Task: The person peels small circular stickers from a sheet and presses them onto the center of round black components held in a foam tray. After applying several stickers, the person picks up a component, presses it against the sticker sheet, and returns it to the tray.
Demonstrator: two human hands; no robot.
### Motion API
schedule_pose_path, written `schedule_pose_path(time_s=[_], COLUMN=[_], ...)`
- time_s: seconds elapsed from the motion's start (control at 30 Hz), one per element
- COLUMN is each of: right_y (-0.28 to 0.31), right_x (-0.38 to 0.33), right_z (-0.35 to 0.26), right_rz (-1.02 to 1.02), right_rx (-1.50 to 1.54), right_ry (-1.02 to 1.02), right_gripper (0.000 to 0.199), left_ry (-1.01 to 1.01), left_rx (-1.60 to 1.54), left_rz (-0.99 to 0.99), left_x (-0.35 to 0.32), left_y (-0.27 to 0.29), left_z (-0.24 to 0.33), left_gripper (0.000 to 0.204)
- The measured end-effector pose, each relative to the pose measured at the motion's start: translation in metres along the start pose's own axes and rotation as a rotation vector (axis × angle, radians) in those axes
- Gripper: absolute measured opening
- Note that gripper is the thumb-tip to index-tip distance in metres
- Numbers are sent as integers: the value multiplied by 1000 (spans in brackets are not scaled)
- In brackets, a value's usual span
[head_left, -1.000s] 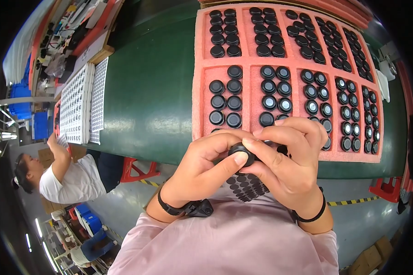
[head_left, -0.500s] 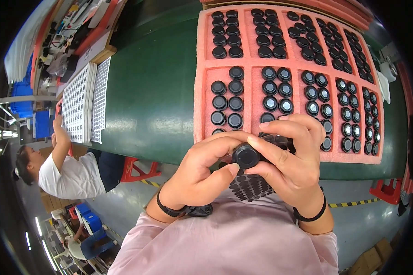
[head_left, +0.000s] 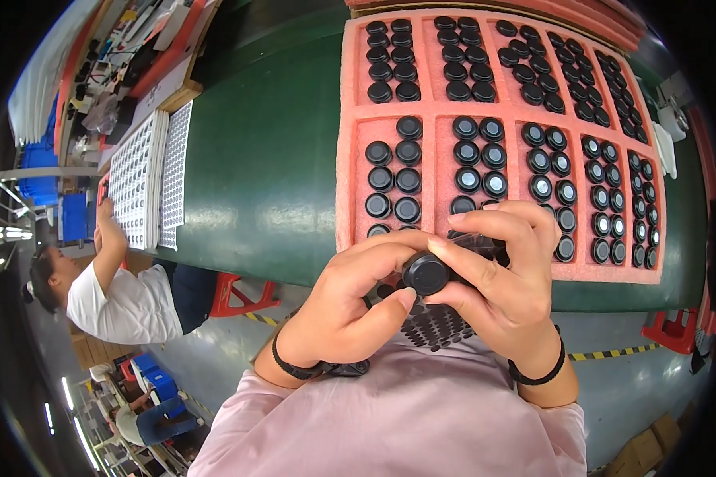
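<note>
Close in front of my chest, both hands grip one round black cap-like part (head_left: 426, 274), its flat face turned up. My left hand (head_left: 350, 298) has its thumb and fingers against the part's left side. The thumb and index finger of my right hand (head_left: 505, 274) pinch its right edge, while the other fingers curl above. Below and behind the part is a sheet of black round stickers (head_left: 436, 327), partly hidden by my hands; which fingers touch it I cannot tell. Beyond my hands lies a pink foam tray (head_left: 346, 171) with several compartments of similar black parts (head_left: 408, 179).
The tray rests on a green table (head_left: 254, 167). At its left end lie stacked white sheets with rows of dark dots (head_left: 139, 183), where a co-worker in a white shirt (head_left: 123, 306) reaches in. Red stools (head_left: 243, 296) stand by the table. Further back is another person (head_left: 139, 421).
My hands and the black part stay almost in place, with only a slight shift. The sticker sheet below has moved slightly. The co-worker's arm has shifted a little.
</note>
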State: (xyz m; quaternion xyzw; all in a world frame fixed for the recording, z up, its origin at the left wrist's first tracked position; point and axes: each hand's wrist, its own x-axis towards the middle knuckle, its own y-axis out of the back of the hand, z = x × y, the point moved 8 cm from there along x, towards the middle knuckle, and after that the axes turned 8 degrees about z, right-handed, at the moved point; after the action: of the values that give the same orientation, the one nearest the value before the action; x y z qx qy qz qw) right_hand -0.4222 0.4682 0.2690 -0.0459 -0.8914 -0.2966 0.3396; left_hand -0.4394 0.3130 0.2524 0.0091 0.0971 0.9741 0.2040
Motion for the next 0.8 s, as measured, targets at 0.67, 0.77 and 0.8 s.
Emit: schedule_pose_path(time_s=[0.67,0.77,0.8], right_y=[-42,-77,-88], right_x=[92,106,108], right_z=[34,53,58], right_rz=[-323,-383,-407], right_rx=[-236,-334,-347], right_ry=[136,151,158], right_gripper=[34,31,31], left_ry=[-347,-411,-415], left_rx=[47,22,14], left_rz=[-139,-219,-215], left_x=[-34,-45,-46], left_y=[25,26,27], left_z=[-21,-11,-11], left_gripper=[14,13,13])
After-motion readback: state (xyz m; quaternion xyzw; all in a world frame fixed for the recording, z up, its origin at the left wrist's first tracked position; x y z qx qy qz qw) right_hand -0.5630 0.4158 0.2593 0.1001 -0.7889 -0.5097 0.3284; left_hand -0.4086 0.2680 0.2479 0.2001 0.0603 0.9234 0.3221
